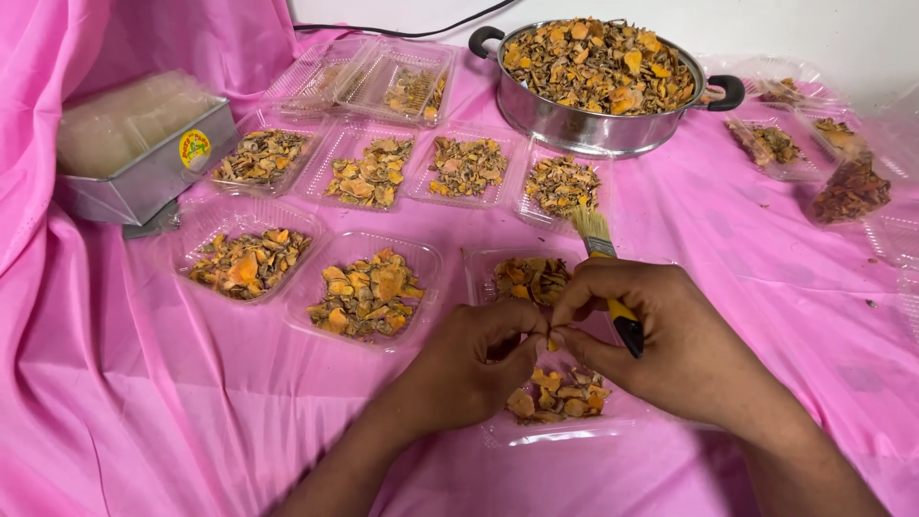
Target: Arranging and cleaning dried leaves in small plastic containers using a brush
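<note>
Two hands meet in our head view over a clear plastic tray of dried orange-brown slices on the pink cloth. Our left hand pinches its fingertips closed on a small orange piece — the right hand pinches it too. We also grip a yellow-handled bristle brush in the right hand, bristles up. Beyond: more filled clear trays, a steel two-handled pot of slices, a metal box of empty trays.

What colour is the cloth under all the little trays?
Pink; the cloth shows plainly in the head view.
</note>
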